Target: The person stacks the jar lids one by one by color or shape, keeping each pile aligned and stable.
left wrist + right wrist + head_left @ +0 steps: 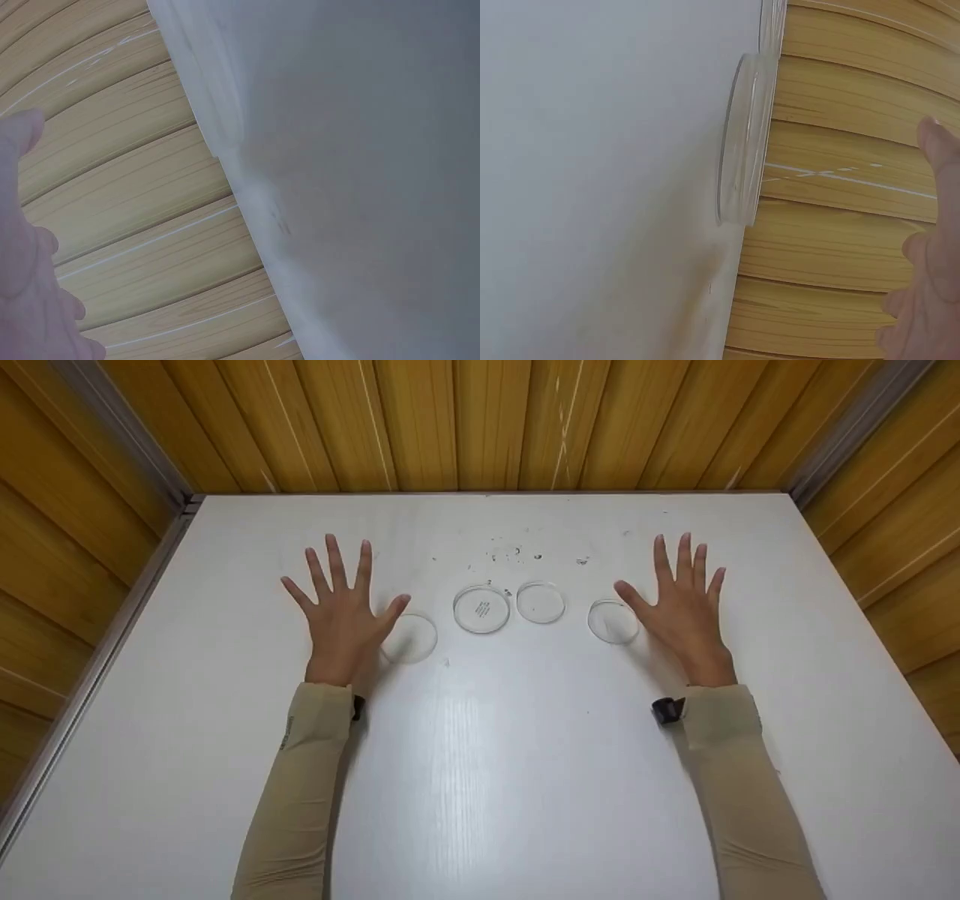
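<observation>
Both hands are held with palms down and fingers spread, holding nothing. The left hand (343, 619) is at the left of the table, its thumb overlapping the edge of a clear petri dish piece (420, 639) in the head view. Beside the rightmost clear dish (611, 622) is the right hand (686, 615), its thumb tip over that dish's rim in this view. Between them lie a dish with small dark print (481, 610) and a plain clear dish (541, 602), nearly side by side. In the right wrist view, a shallow clear dish (744, 142) stands out beyond the hand's thumb.
The white table (480, 780) carries small dark marks (517, 553) toward its back edge. Wood-look panels (487, 424) rise behind and at both sides. A metal frame strip (90, 690) runs along the left edge. Each sleeved wrist wears a dark strap piece (667, 710).
</observation>
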Demonstrator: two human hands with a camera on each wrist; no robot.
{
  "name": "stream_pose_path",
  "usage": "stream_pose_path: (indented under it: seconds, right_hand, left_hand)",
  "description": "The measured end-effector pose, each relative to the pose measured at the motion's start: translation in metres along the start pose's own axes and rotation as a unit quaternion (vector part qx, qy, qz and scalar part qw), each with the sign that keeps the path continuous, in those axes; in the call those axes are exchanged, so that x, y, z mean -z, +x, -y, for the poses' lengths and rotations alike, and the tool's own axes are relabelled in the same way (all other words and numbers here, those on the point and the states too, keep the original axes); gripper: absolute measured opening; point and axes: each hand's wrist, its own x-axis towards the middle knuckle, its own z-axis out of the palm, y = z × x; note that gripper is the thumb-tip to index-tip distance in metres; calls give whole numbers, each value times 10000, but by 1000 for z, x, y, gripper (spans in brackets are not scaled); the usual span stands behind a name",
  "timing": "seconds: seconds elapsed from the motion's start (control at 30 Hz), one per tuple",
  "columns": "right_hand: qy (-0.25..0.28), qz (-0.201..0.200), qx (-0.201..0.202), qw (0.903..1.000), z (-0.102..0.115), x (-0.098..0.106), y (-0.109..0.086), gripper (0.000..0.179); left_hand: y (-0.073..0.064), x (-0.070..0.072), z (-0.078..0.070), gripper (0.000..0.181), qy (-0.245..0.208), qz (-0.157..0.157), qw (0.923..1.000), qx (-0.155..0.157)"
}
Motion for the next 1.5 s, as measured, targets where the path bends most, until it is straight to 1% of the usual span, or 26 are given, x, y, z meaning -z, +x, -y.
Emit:
stream_pose_path:
  seconds: [0.1,0.2,0.27,0.37,0.43,0.47,0.53,0.6,0.63,0.7,0.77,0.9,1.07,1.23,1.3,1.43,1.5]
  right_hand:
    - [441,-49,39,9990,5,1,2,92]
    - [1011,-95,123,9948,11,2,5,87]
    - [1362,-78,217,9904,16,3,7,85]
    - [1824,96,373,9825,25,4,13,82]
    - [2001,268,464,9783,32,4,17,81]
    - [2048,358,501,9769,35,4,19,81]
    - [2056,527,574,9755,43,2,24,82]
    - [2022,692,682,9745,51,-1,29,83]
    - [2004,770,745,9738,55,-2,31,84]
    - [1993,922,907,9714,65,-5,33,85]
    - [1958,1070,1091,9687,76,-8,35,88]
    - [1867,1348,1389,9632,97,-15,38,93]
    - [1841,1719,1672,9532,122,-26,38,91]
    - [1887,2088,2022,9380,143,-38,37,88]
    - [1926,2238,2070,9327,151,-44,36,86]
    - [1882,2477,2100,9269,167,-56,33,84]
    - [1776,2578,2155,9249,175,-61,31,84]
  left_hand:
    - [2,0,3,88,-198,101,9998,2]
    - [4,3,8,89,-588,293,9978,10]
    - [6,5,12,89,-913,463,9947,32]
    - [10,8,20,92,-1428,765,9868,83]
    - [11,9,26,93,-1736,966,9800,138]
    - [12,11,30,94,-1897,1108,9754,186]
    - [13,14,36,96,-2240,1376,9644,272]
    - [14,17,42,97,-2573,1632,9518,338]
    - [14,18,45,97,-2708,1759,9458,342]
    - [13,20,50,96,-2911,1970,9358,253]
    - [13,20,55,97,-2960,2159,9303,157]
    - [12,19,61,99,-2884,2513,9239,7]
    - [9,16,65,95,-2963,2775,9138,-141]
    - [9,10,64,93,-2879,3000,9091,-256]
    - [9,8,62,94,-2835,3118,9064,-296]
    - [8,6,59,96,-2589,3355,9046,-467]
    - [7,4,58,97,-2455,3457,9042,-519]
